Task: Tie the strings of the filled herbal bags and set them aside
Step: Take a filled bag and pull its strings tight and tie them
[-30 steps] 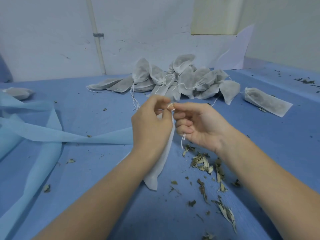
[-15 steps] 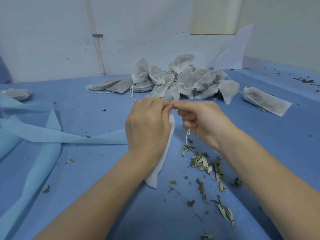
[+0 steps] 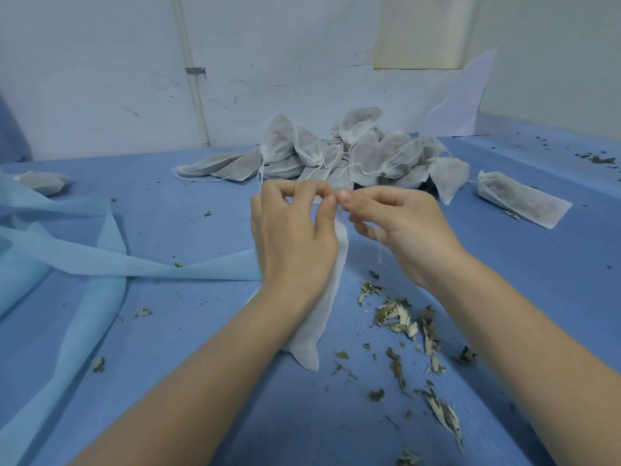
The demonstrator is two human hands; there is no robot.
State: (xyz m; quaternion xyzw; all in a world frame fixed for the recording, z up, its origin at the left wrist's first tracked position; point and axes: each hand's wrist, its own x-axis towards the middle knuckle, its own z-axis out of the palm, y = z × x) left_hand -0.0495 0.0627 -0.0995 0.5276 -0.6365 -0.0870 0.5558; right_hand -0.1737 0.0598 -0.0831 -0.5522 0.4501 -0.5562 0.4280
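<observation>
Surface [image 3: 168,381]: blue, fills the view from the near edge to the far wall; strewn with dark crumbs.
Light blue cloth [image 3: 67,257]: long folded strips at left, reaching right as far as the left wrist.
Pile of bags [image 3: 336,156]: grey-white filled pouches heaped at far centre, drawstrings trailing loose; directly beyond the hands, partly blocked by the knuckles.
Single bag, right [image 3: 524,203]: lies flat, apart from the pile, far right.
Single bag, left [image 3: 43,181]: far left edge, half hidden behind the cloth.
Held bag [image 3: 319,324]: white, hangs from the left hand down to the surface at near centre; upper part covered by hand and wrist, lower corner resting on the surface.
Left hand [image 3: 292,243]: fingers curled, gripping the bag's neck, thumb and forefinger pinched at the top.
Right hand [image 3: 403,230]: fingertips pinching the string [image 3: 341,215] just beside the left thumb; other fingers curled under.
String: thin, white, mostly hidden between the two hands; knot not discernible.
Dried leaves [image 3: 403,321]: scattered near right, below the right forearm, running toward the near edge.
Pipe [image 3: 191,72]: upright on the far wall, left of centre.
</observation>
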